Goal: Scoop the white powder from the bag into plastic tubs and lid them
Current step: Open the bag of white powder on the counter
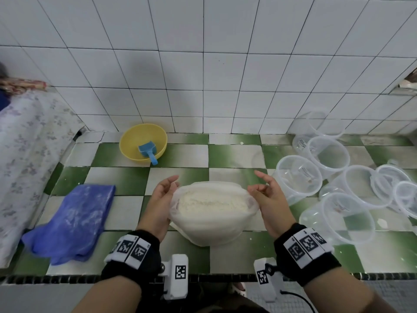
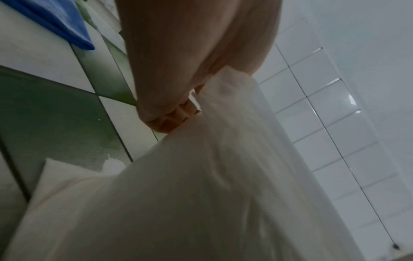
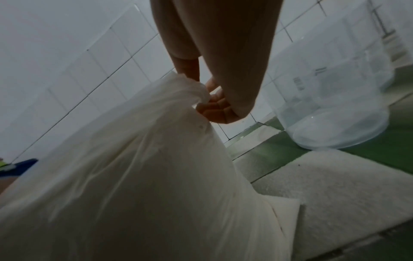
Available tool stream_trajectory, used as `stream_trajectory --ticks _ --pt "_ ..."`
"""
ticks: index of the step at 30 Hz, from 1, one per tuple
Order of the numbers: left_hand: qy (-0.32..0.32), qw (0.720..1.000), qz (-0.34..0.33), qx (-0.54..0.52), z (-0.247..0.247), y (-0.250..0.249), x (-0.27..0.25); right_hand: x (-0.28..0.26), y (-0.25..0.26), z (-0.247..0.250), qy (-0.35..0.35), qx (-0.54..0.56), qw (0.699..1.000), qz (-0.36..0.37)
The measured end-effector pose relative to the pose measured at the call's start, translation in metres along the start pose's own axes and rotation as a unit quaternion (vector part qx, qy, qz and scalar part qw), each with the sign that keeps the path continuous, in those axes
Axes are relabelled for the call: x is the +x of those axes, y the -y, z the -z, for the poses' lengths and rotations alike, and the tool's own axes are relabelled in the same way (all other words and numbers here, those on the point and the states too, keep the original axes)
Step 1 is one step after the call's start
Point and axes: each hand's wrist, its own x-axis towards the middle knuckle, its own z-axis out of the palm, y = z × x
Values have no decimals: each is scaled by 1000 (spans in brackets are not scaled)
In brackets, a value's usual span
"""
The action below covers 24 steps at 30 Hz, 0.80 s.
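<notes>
Left hand [image 1: 160, 201] and right hand [image 1: 269, 203] pinch the bag [image 1: 212, 213] rim; uneven pull risks slumping powder [image 1: 212, 201] toward tubs [image 1: 297, 177] right of it.

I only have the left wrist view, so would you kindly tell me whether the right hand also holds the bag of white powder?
Observer: Yes, the right hand pinches the clear plastic bag of white powder at its rim, opposite the left hand.
Operator: Thank you; where is the scoop?
Observer: The small blue plastic scoop lies in the round yellow plastic bowl beyond the bag.
Operator: And the tubs?
Observer: Several clear round plastic tubs sit open to the bag's right.
</notes>
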Motion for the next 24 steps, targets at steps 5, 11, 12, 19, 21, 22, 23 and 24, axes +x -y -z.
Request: stream_trajectory --ticks 5,11,12,19,21,22,23,24 --pt "35 998 -15 47 4 11 -11 -7 -7 1 6 -85 996 2" --pt "57 996 -5 72 4 17 -19 -13 -10 0 -14 -130 991 12" --pt "60 995 -4 74 5 19 -20 -16 -10 0 -15 -127 992 8" --pt "88 994 67 3 6 32 -29 -31 -26 0 70 -140 976 -150" --pt "93 992 83 -15 3 35 -27 -34 -32 -2 79 -119 972 -188" --pt "91 992 90 -19 2 36 -26 -34 -34 -3 80 -102 971 -200" --pt "89 991 96 -23 1 36 -24 -33 -35 -4 79 -86 972 -206" --pt "89 990 102 -26 0 37 -22 -33 -35 -6 76 -71 972 -210"
